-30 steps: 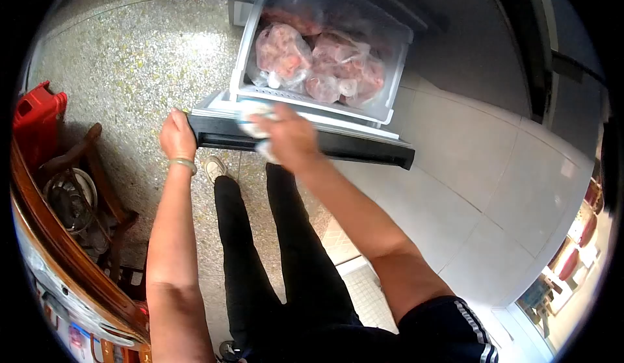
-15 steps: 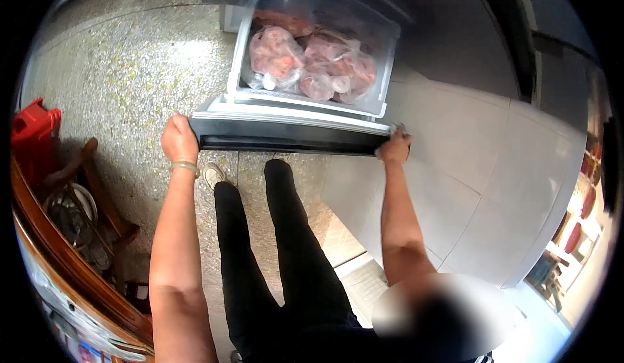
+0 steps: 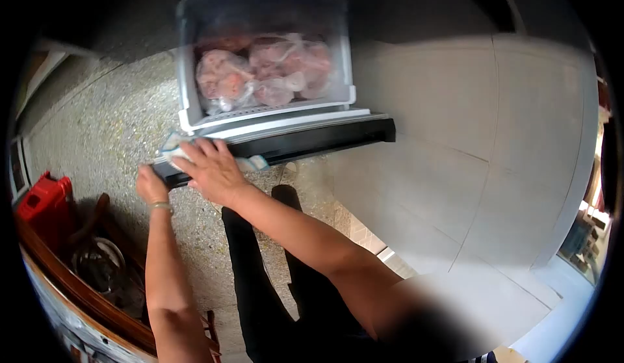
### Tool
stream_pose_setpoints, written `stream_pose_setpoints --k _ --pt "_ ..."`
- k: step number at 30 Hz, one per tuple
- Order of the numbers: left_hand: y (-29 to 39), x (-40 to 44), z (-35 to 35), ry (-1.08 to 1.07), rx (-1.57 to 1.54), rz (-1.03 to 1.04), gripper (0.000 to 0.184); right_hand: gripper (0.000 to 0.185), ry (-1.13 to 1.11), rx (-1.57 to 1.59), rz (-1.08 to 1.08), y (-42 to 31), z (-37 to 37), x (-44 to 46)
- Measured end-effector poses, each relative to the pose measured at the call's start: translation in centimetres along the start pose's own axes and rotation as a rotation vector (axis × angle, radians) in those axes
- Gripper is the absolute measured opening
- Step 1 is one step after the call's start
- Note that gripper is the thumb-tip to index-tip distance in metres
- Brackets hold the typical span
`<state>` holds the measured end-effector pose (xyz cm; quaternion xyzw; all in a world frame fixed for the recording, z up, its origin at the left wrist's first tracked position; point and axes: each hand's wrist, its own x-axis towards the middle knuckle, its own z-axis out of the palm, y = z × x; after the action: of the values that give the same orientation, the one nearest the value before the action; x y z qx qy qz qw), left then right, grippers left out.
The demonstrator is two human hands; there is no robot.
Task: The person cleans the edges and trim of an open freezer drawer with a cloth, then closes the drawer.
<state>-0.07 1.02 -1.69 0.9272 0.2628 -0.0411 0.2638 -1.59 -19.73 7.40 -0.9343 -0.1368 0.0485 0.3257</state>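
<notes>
A freezer drawer [image 3: 185, 77] is pulled out, its dark front panel [image 3: 312, 139] facing me. Inside lie several clear plastic bags of pinkish meat [image 3: 224, 77]. My left hand [image 3: 151, 184] is closed around the left end of the panel. Close beside it, my right hand [image 3: 214, 168] presses a white cloth with blue edging [image 3: 172, 143] onto the panel's upper edge near that end. The fingers of this hand are partly spread over the cloth, and part of the cloth shows on its right side.
On the left, a red plastic container [image 3: 49, 200] stands by wooden furniture [image 3: 78, 304] and a round metal vessel [image 3: 97, 259]. Speckled floor [image 3: 123, 116] lies left of the drawer, with large pale tiles [image 3: 435, 122] to the right. My legs [image 3: 260, 265] are just below the panel.
My right hand has moved from the panel's right end to its left end, where the cloth now shows under it. My left hand stays on the left end. The view has shifted.
</notes>
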Motion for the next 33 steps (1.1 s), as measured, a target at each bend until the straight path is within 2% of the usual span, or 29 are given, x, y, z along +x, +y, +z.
stream_pose_setpoints --k 1,2,4,5,7,8,9,10,12,13,15,16,17,18,19,20,21,22,23,24,26,28,29,31,33 --pt "0.1 0.3 0.1 -0.012 -0.004 -0.009 0.057 0.057 0.001 0.025 -0.03 1.2 -0.1 -0.8" --pt "0.0 0.0 0.2 0.008 0.032 -0.048 0.058 0.057 0.01 0.021 -0.005 2.8 -0.7 -2.1" --pt "-1.1 1.0 0.6 0.003 -0.023 -0.083 0.061 0.063 -0.091 -0.225 0.14 6.5 -3.3 -4.1" --pt "-1.2 0.8 0.3 -0.035 -0.045 -0.103 0.062 0.067 -0.029 -0.309 0.244 8.5 -5.1 -6.3" --pt "-0.5 0.9 0.3 0.014 -0.043 -0.108 0.063 0.065 -0.06 -0.326 0.507 12.0 -11.0 -9.1" --pt "-0.5 0.5 0.3 0.051 -0.037 -0.132 0.063 0.054 0.151 -0.66 0.437 16.3 -10.4 -12.5" --pt "-1.1 0.8 0.4 0.053 -0.03 -0.116 0.063 0.034 0.205 -0.664 0.551 19.3 -12.0 -14.5" --pt "-2.1 1.4 0.6 0.039 0.018 -0.101 0.064 0.019 0.378 -0.694 0.454 22.0 -13.8 -16.1" --pt "-3.1 1.9 0.5 0.0 0.117 -0.087 0.064 0.017 0.347 -0.691 0.52 26.6 -16.4 -19.4" --pt "-1.3 1.4 0.0 0.007 0.121 -0.072 0.064 0.017 0.36 -0.683 0.527 27.3 -17.2 -19.3" --pt "1.8 -0.4 -1.0 0.051 0.177 -0.023 0.063 0.016 0.32 -0.345 0.795 28.3 -18.7 -19.3" --pt "0.8 0.6 -1.1 -0.007 0.28 0.063 0.054 0.016 0.333 -0.344 0.799 28.6 -19.0 -20.1" --pt "1.2 0.8 -1.1 0.003 0.456 0.098 0.044 0.016 0.389 -0.354 0.909 28.6 -19.4 -21.2" --pt "3.1 0.3 -0.8 0.013 0.419 0.316 0.041 0.017 0.452 -0.36 1.011 28.7 -19.6 -21.8" --pt "5.5 -1.4 -0.7 0.021 0.386 0.528 0.037 0.017 0.458 -0.359 1.009 28.1 -19.6 -22.7" --pt "9.1 -3.6 0.0 -0.027 0.229 0.678 0.036 0.019 0.337 -0.325 1.005 26.9 -19.6 -23.9" --pt "11.9 -5.4 0.5 -0.121 0.175 0.728 0.034 0.022 0.208 -0.289 0.997 26.3 -19.8 -24.7" --pt "11.9 -5.9 2.0 -0.145 0.35 0.744 0.033 0.032 0.221 -0.258 0.955 25.7 -20.6 -24.8" --pt "11.7 -6.3 3.3 -0.168 0.523 0.761 0.032 0.034 0.288 -0.322 0.82 25.8 -21.6 -24.3" --pt "12.0 -6.4 3.7 -0.168 0.522 0.759 0.032 0.036 0.359 -0.385 0.68 26.1 -23.2 -22.9" --pt "12.2 -6.7 4.4 -0.032 0.578 0.678 0.034 0.038 0.312 -0.655 0.474 26.9 -25.4 -18.8" --pt "12.0 -6.7 4.3 -0.011 0.554 0.74 0.034 0.036 0.083 -1.08 0.245 28.9 -26.5 -15.0" --pt "12.4 -6.9 4.1 -0.025 0.56 0.74 0.034 0.036 0.078 -1.073 0.242 29.6 -26.7 -13.9" --pt "12.4 -6.9 4.3 -0.029 0.558 0.728 0.034 0.033 -1.007 -1.327 0.163 30.4 -27.0 -12.4" --pt "12.2 -6.9 3.9 -0.032 0.559 0.708 0.034 0.032 -1.051 -1.205 0.197 31.6 -25.5 -13.8"
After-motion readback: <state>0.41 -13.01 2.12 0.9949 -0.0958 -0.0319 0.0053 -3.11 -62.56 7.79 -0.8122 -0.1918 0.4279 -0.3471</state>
